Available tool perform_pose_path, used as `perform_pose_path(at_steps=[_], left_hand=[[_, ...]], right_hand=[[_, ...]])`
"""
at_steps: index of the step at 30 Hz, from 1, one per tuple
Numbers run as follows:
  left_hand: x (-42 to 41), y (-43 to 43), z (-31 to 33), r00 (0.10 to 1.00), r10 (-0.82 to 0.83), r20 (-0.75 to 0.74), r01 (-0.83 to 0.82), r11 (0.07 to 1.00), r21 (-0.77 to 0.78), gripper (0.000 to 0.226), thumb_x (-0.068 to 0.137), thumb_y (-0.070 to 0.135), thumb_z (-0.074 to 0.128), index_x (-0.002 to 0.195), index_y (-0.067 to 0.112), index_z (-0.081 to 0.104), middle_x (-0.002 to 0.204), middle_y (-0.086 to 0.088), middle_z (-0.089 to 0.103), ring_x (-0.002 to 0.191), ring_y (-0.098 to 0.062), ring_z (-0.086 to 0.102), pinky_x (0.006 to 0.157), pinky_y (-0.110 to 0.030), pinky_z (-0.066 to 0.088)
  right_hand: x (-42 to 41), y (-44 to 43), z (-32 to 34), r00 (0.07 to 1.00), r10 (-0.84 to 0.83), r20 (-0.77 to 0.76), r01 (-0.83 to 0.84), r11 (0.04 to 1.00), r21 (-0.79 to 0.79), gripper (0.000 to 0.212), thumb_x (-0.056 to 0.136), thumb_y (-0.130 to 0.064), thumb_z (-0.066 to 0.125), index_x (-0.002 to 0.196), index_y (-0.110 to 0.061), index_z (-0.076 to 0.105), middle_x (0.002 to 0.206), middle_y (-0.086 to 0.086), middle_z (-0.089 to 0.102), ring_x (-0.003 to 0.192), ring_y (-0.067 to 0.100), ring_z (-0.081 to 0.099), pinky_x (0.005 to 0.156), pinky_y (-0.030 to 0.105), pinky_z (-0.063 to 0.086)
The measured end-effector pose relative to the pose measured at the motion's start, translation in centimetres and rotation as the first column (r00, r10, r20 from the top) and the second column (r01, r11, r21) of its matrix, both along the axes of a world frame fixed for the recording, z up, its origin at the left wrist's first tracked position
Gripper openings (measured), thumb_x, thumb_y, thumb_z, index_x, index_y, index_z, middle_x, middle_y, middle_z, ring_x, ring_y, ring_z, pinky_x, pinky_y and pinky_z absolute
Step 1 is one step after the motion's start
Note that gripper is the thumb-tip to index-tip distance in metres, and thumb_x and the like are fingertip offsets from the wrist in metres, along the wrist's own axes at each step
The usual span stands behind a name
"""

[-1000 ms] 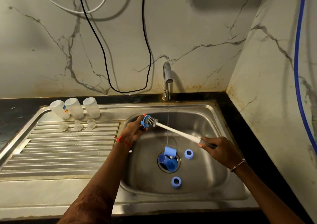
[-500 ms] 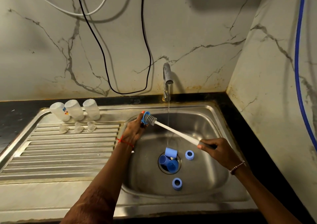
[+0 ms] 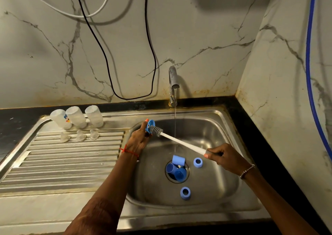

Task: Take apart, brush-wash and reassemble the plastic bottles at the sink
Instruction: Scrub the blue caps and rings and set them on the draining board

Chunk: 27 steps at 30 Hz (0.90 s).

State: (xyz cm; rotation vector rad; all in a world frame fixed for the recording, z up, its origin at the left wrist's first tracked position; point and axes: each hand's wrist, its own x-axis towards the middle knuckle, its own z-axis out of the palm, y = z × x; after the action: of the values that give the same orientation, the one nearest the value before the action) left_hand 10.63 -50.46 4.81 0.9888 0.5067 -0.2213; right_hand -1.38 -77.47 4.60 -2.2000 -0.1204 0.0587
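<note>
My left hand (image 3: 139,139) pinches a small blue bottle ring (image 3: 150,125) above the left rim of the sink basin (image 3: 215,123). The grey bristle head of a white-handled bottle brush (image 3: 181,142) pokes into that ring. My right hand (image 3: 225,156) grips the brush's handle end over the basin. Three blue caps (image 3: 177,169) lie heaped on the drain. Two more blue rings (image 3: 198,162) (image 3: 185,192) rest on the basin floor. Three clear bottle bodies (image 3: 76,117) stand upside down at the back of the draining board, with three clear teats (image 3: 80,136) in front of them.
The tap (image 3: 172,80) runs a thin stream of water (image 3: 175,126) into the basin, just right of the brush head. The ridged steel draining board (image 3: 62,162) spreads to the left. Black and white cables (image 3: 107,60) hang on the marble wall; a blue hose (image 3: 309,63) runs down the right wall.
The brush head has pushed a little further into the blue ring, and both hands have shifted slightly up and left. The parts in the basin have not moved.
</note>
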Motion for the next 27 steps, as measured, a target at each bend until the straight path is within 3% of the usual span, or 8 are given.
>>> perform_pose_path(at_steps=[3, 8, 11, 13, 17, 20, 23, 27], left_hand=[[-0.1, -0.1, 0.5, 0.999, 0.052, -0.005, -0.052, 0.994, -0.091, 0.020, 0.092, 0.020, 0.057, 0.094, 0.000, 0.057, 0.113, -0.021, 0.057, 0.096, -0.025, 0.060, 0.089, -0.044, 0.048], [-0.6, 0.0, 0.8, 1.000, 0.019, 0.005, -0.017, 0.972, -0.233, 0.034, 0.093, 0.020, 0.056, 0.120, -0.002, 0.055, 0.125, -0.022, 0.057, 0.117, -0.030, 0.057, 0.084, -0.043, 0.053], [-0.8, -0.2, 0.7, 1.000, -0.007, -0.008, 0.004, 0.955, -0.296, 0.037, 0.096, 0.016, 0.053, 0.128, -0.002, 0.051, 0.127, -0.023, 0.056, 0.120, -0.031, 0.055, 0.079, -0.042, 0.053], [-0.8, -0.3, 1.0, 1.000, -0.029, 0.008, 0.030, 0.953, -0.301, 0.032, 0.096, 0.013, 0.052, 0.124, -0.002, 0.053, 0.127, -0.024, 0.056, 0.116, -0.031, 0.057, 0.080, -0.041, 0.053], [-1.2, -0.7, 1.6, 0.998, -0.032, 0.053, 0.046, 0.954, -0.296, 0.020, 0.099, 0.008, 0.043, 0.108, -0.003, 0.056, 0.103, -0.021, 0.061, 0.081, -0.026, 0.068, 0.076, -0.035, 0.053], [-1.6, -1.0, 1.7, 0.993, -0.054, 0.105, 0.083, 0.952, -0.296, 0.019, 0.099, 0.007, 0.042, 0.106, -0.003, 0.057, 0.103, -0.020, 0.062, 0.089, -0.025, 0.064, 0.076, -0.034, 0.054], [-1.6, -1.1, 1.6, 0.991, -0.053, 0.125, 0.088, 0.952, -0.294, 0.018, 0.098, 0.006, 0.044, 0.107, -0.002, 0.057, 0.103, -0.019, 0.063, 0.085, -0.023, 0.068, 0.076, -0.032, 0.056], [-1.3, -1.2, 1.8, 0.993, -0.031, 0.113, 0.068, 0.939, -0.336, 0.020, 0.098, 0.008, 0.044, 0.109, -0.003, 0.056, 0.108, -0.021, 0.061, 0.086, -0.025, 0.068, 0.074, -0.032, 0.056]], right_hand=[[-0.6, 0.1, -0.2, 1.000, -0.003, 0.002, 0.003, 0.994, 0.107, 0.026, 0.087, -0.012, 0.064, 0.065, 0.001, 0.067, 0.037, -0.009, 0.033, 0.035, 0.003, 0.030, 0.041, 0.017, 0.027], [-1.3, 1.1, -1.7, 0.973, -0.218, 0.074, 0.189, 0.939, 0.286, 0.033, 0.086, -0.015, 0.065, 0.068, 0.012, 0.060, 0.042, -0.003, 0.032, 0.037, 0.009, 0.028, 0.039, 0.018, 0.024], [-1.7, 1.9, -1.9, 0.949, -0.249, 0.195, 0.214, 0.959, 0.186, 0.033, 0.085, -0.020, 0.069, 0.059, -0.001, 0.061, 0.043, -0.008, 0.032, 0.042, 0.005, 0.028, 0.044, 0.023, 0.027], [-2.1, 2.4, -2.1, 0.941, -0.239, 0.238, 0.216, 0.969, 0.117, 0.019, 0.084, -0.020, 0.070, 0.072, -0.005, 0.070, 0.042, -0.012, 0.032, 0.042, 0.004, 0.029, 0.046, 0.023, 0.028], [-2.3, 3.3, -2.3, 0.935, -0.211, 0.286, 0.234, 0.971, -0.045, 0.021, 0.083, -0.024, 0.070, 0.094, -0.007, 0.073, 0.044, -0.017, 0.046, 0.043, 0.004, 0.044, 0.043, 0.015, 0.028], [-1.9, 3.8, -2.0, 0.925, -0.232, 0.302, 0.275, 0.956, -0.107, 0.025, 0.084, -0.024, 0.069, 0.102, -0.007, 0.072, 0.048, -0.006, 0.057, 0.045, 0.008, 0.052, 0.046, 0.023, 0.038], [-1.5, 4.4, -1.6, 0.913, -0.242, 0.327, 0.299, 0.945, -0.136, 0.027, 0.085, -0.024, 0.067, 0.104, -0.005, 0.071, 0.062, 0.010, 0.067, 0.056, 0.023, 0.062, 0.051, 0.031, 0.046], [-1.3, 4.7, -1.3, 0.916, -0.254, 0.310, 0.301, 0.946, -0.116, 0.021, 0.087, -0.025, 0.065, 0.096, -0.007, 0.072, 0.057, 0.007, 0.064, 0.053, 0.021, 0.059, 0.049, 0.033, 0.045]])
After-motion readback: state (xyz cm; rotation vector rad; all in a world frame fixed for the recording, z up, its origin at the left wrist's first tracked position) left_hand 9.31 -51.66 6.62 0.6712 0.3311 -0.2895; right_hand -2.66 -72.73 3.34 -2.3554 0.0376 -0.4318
